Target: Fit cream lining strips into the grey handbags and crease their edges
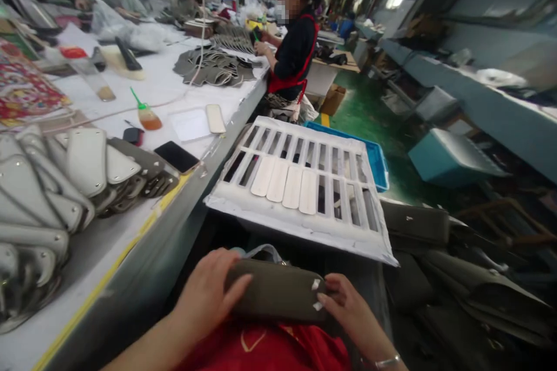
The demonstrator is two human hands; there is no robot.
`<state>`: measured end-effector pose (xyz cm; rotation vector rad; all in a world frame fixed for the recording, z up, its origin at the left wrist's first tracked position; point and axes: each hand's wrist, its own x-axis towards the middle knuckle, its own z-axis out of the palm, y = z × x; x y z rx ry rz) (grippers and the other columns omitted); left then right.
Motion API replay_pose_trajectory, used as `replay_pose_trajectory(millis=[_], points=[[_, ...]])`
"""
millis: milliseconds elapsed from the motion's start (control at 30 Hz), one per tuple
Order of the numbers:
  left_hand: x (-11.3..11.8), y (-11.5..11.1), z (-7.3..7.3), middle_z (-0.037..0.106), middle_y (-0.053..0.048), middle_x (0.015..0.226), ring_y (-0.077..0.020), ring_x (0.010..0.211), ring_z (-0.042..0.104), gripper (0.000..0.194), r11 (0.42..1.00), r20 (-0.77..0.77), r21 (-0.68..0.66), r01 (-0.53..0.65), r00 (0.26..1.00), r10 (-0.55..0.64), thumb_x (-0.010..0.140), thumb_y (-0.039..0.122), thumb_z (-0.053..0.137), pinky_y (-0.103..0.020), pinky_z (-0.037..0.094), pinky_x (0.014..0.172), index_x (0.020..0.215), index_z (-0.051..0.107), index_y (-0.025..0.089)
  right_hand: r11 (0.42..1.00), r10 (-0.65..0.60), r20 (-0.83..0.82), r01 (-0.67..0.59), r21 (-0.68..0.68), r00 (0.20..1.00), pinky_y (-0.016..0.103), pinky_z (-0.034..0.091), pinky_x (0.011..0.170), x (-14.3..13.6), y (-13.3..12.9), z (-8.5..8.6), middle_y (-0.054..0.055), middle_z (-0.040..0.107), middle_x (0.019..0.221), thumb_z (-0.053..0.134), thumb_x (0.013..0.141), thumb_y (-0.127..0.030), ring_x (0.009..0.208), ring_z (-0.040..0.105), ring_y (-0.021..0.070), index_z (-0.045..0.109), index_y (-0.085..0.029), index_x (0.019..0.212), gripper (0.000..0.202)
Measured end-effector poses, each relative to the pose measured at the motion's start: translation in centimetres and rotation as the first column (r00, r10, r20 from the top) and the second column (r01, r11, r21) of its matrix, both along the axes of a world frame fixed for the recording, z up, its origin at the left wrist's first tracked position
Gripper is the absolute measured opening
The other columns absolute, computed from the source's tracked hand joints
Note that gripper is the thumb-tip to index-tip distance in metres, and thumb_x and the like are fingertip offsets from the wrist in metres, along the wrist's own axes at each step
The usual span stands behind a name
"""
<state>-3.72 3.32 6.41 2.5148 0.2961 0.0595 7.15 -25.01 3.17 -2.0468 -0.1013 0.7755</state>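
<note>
The case (274, 295) is dark olive-brown, with white tabs (316, 284) at one end and a pale grey strap (265, 251). Below it, the wearer's garment (226, 351) is bright red with a yellowish line motif. The rack (300, 227) is white; the strips (277, 182) on it are cream. Behind it shows a blue tub (382, 168).

The counter (159, 84) is white, edged in yellow tape (143, 236). On it, the stacked pieces (87, 159) are pale grey with silvery studs, the phone (176, 156) black, the bottle (150, 120) amber with a green nozzle, the cloth (30, 87) red with a multicoloured print. A co-worker (289, 55) wears black under red straps. The floor (369, 90) is green.
</note>
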Motion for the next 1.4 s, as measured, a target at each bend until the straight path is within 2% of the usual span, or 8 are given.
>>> replay_pose_trajectory(millis=[67,233,633,900,1033,1167,1300,1400], points=[[-2.4,3.4,-0.1,0.057,-0.001,0.073,-0.0182,0.069,0.054,0.031,0.97,-0.184,-0.14,-0.197,0.968,0.17,0.084,0.048,0.043,-0.031,0.042,0.065,0.084,0.055,0.019,0.999,0.007,-0.018,-0.006,0.048,1.0,0.033,0.05,0.075,0.1,0.5,0.4,0.01,0.06,0.101,0.06,0.072,-0.04,0.083,0.061,0.0207,0.047,-0.017,0.102,0.039],[-4.3,5.7,-1.6,0.05,0.004,0.061,-0.0139,0.061,0.046,0.037,0.81,-0.337,-0.509,-0.292,0.933,0.125,0.078,0.052,0.049,-0.023,0.036,0.056,0.065,0.051,0.018,0.999,0.012,-0.037,-0.011,0.032,0.999,0.032,0.052,0.072,0.0,1.4,1.0,0.007,0.063,0.095,0.06,0.073,-0.042,0.085,0.063,0.0225,0.054,-0.018,0.096,0.034],[-2.6,6.1,-2.6,0.049,0.004,0.054,-0.0129,0.055,0.043,0.035,0.817,-0.376,-0.499,-0.289,0.922,0.097,0.071,0.048,0.056,-0.023,0.029,0.05,0.057,0.05,0.017,0.998,0.005,-0.027,-0.007,-0.056,1.0,0.03,0.053,0.072,0.0,1.5,1.0,0.006,0.066,0.09,0.063,0.069,-0.045,0.082,0.064,0.0219,0.058,-0.018,0.095,0.038],[-2.2,6.1,-2.3,0.046,0.006,0.054,-0.0125,0.055,0.042,0.03,0.879,-0.343,-0.423,-0.22,0.937,0.069,0.069,0.039,0.056,-0.023,0.028,0.05,0.056,0.039,0.019,0.993,0.022,-0.038,-0.026,-0.112,0.999,0.032,0.054,0.073,0.5,1.8,1.0,0.008,0.065,0.094,0.063,0.066,-0.049,0.083,0.064,0.0239,0.056,-0.019,0.096,0.043],[-2.4,5.8,-2.5,0.042,0.007,0.053,-0.0121,0.054,0.04,0.031,0.877,-0.33,-0.428,-0.219,0.941,0.073,0.071,0.039,0.055,-0.023,0.027,0.05,0.057,0.035,0.02,0.969,0.12,0.134,-0.087,-0.233,0.984,0.037,0.051,0.081,0.2,1.8,2.0,0.011,0.057,0.11,0.057,0.072,-0.043,0.09,0.061,0.0232,0.048,-0.017,0.111,0.047],[-2.7,5.4,-2.8,0.041,0.006,0.053,-0.0126,0.054,0.039,0.033,0.871,-0.314,-0.441,-0.217,0.946,0.076,0.072,0.041,0.054,-0.023,0.027,0.051,0.058,0.033,0.021,0.9,0.395,0.51,-0.211,-0.381,0.764,0.046,0.035,0.1,-1.3,5.5,3.9,0.013,0.046,0.127,0.047,0.083,-0.039,0.116,0.044,0.0261,0.041,-0.017,0.125,0.048],[-2.7,5.2,-3.0,0.041,0.006,0.053,-0.0125,0.054,0.038,0.033,0.87,-0.328,-0.436,-0.23,0.941,0.084,0.073,0.04,0.054,-0.023,0.028,0.051,0.057,0.032,0.021,0.694,0.704,0.526,-0.623,-0.362,0.478,0.046,0.024,0.106,-2.8,12.0,3.7,0.015,0.038,0.136,0.06,0.069,-0.061,0.124,0.032,0.0302,0.03,-0.013,0.136,0.088],[-2.6,5.3,-3.0,0.04,0.006,0.053,-0.0122,0.054,0.037,0.032,0.867,-0.332,-0.432,-0.247,0.938,0.102,0.073,0.039,0.054,-0.023,0.028,0.05,0.058,0.032,0.021,0.637,0.74,0.526,-0.69,-0.344,0.42,0.044,0.024,0.104,-3.2,15.1,2.5,0.014,0.041,0.132,0.068,0.059,-0.063,0.119,0.036,0.0299,0.034,-0.013,0.133,0.096]])
